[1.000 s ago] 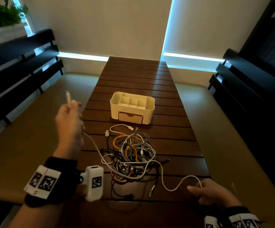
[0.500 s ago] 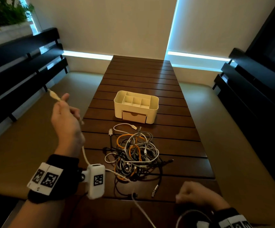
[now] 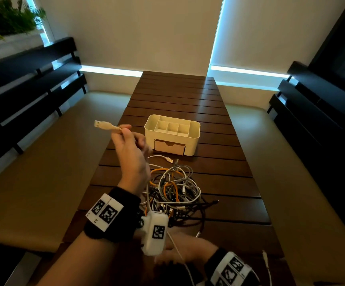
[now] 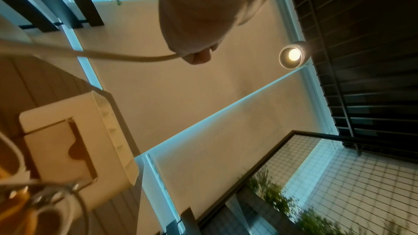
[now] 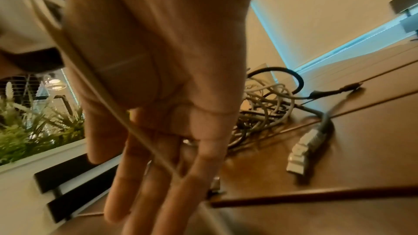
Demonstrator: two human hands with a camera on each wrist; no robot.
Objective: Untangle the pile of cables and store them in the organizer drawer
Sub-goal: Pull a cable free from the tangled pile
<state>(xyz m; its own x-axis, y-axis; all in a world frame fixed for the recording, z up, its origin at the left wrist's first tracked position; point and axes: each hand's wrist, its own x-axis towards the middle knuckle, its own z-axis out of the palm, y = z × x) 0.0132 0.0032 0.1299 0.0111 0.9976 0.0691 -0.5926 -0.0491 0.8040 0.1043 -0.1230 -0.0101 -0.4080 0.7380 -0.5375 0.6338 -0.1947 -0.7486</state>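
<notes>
Left hand (image 3: 131, 155) is raised over the near-left part of the desk (image 3: 225, 178), fingers curled round the white cable (image 3: 113, 126) just behind its USB plug — plug sticks out to the far left, clear of everything. Cable runs from that grip back down past the wrist toward the near edge, where it crosses the right hand (image 3: 188, 250).

Right hand: in the right wrist view the fingers are straight and spread, palm toward the desk, cable lying across the palm and between the fingers. Not clamped on it, as far as I can see — more a guide than a grip.

Pile of cables (image 3: 175, 190) sits mid-desk, just right of the left wrist and just beyond the right hand. Organizer (image 3: 172, 134) is beyond the pile; its drawer (image 3: 169, 147) faces near and looks closed.

Key relation: the white cable's long axis runs near–far along the left side of the pile, held at the far end, loosely supported at the near end. My read is it's nearly or fully free of the tangle; can't confirm, since the wrist hides the stretch beside the pile. Coiling it looks next, and the drawer needs opening — the left hand is nearer to it.
</notes>
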